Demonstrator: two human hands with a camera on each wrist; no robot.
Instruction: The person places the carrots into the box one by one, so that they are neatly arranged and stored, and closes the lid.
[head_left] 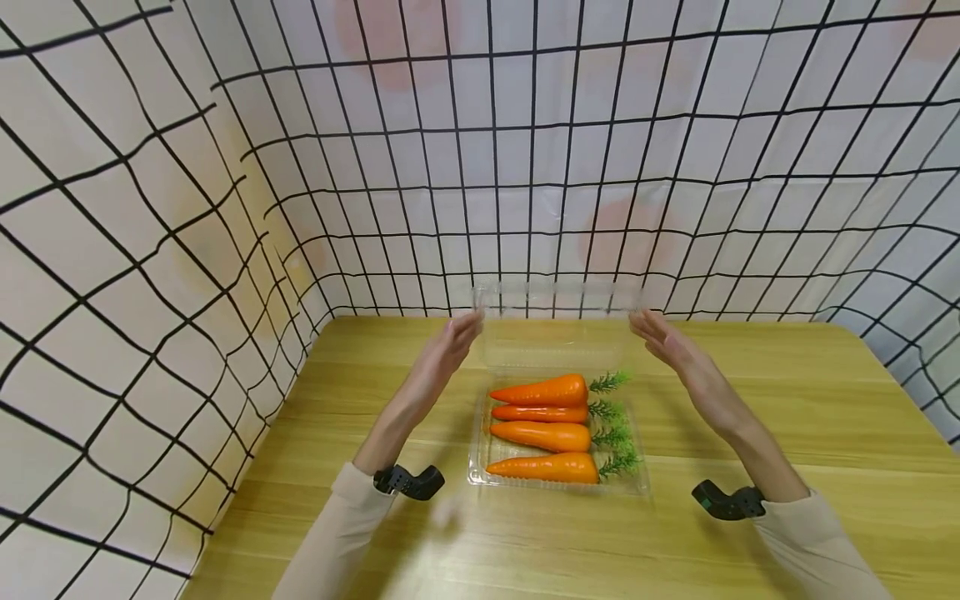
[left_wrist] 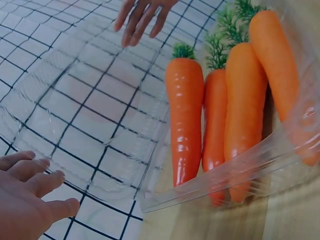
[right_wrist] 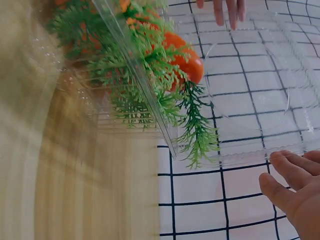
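Note:
A clear plastic clamshell box (head_left: 558, 486) stands on the wooden table with its hinged lid (head_left: 557, 332) raised at the back. In its base several orange toy carrots (head_left: 543, 435) lie side by side, green tops (head_left: 617, 433) pointing right and one top poking over the rim. My left hand (head_left: 441, 352), fingers fairly straight, is at the lid's left edge, fingertips right by the plastic in the left wrist view. Across from it, my right hand (head_left: 688, 357) has extended fingers (right_wrist: 287, 167) at the lid's right edge. Neither hand curls round anything.
A white cloth backdrop with black grid lines (head_left: 570, 158) rises behind the wooden table (head_left: 780, 392) and along its left side. Each wrist wears a black band with a camera (head_left: 416, 482). The table's back edge runs just behind the lid.

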